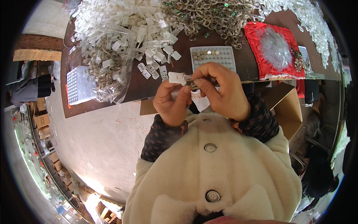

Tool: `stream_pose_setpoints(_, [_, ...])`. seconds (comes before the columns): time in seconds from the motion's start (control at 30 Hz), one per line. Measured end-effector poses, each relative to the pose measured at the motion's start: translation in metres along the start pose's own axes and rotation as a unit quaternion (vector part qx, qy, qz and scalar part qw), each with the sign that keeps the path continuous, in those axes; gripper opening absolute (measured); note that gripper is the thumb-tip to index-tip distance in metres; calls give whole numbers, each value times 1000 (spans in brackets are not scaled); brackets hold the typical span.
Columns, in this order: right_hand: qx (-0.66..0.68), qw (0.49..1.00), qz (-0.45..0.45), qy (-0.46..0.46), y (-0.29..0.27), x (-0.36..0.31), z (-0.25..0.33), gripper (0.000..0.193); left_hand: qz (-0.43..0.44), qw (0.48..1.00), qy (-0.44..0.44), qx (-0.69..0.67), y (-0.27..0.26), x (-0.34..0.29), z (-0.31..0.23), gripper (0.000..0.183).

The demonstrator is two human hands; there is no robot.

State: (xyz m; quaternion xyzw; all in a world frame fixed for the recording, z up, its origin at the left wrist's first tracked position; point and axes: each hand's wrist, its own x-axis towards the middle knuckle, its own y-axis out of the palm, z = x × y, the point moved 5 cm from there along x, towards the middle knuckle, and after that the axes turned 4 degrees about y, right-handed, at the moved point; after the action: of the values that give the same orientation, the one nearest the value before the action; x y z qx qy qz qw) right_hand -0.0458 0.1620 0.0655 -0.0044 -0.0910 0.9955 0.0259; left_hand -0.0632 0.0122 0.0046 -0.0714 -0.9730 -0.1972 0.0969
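Note:
My left hand (172, 101) is closed in a pinch on a small flat white plastic case (176, 77), held just off the table's front edge. My right hand (223, 89) meets it from the right, thumb and index finger pressed together on a small dark part at the case's end; the fingers hide most of that part. Just beyond my hands lies a pale moulded tray (228, 64) with several small gold-coloured discs in its upper rows. Loose white cases (152, 69) like the held one lie to the left of the tray.
Behind spreads a large heap of white cases (112, 15), beside a pile of tangled cords (212, 16). A clear bag (125, 80) of cords and a pale tray (77, 91) are at left. Red cloth (257, 56) holds clear strands at right. An open cardboard box (292, 112) stands below the table.

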Motion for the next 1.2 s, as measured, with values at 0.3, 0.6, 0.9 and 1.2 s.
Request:
stream_pose_setpoints(0.3, [71,996,35,-29,1,0,-4,21,-20,999,8,-41,-6,1,6,17])
stream_pose_setpoints(0.6, [92,994,58,3,-1,-2,-9,19,8,999,32,-31,-8,-1,3,22])
stream_pose_setpoints(0.9, [163,985,53,33,6,1,-14,18,-28,993,-18,-116,-4,-1,12,18])
stream_pose_setpoints(1.2, [-83,980,-77,-165,9,0,-6,23,-64,986,-72,-134,-2,0,15,14])
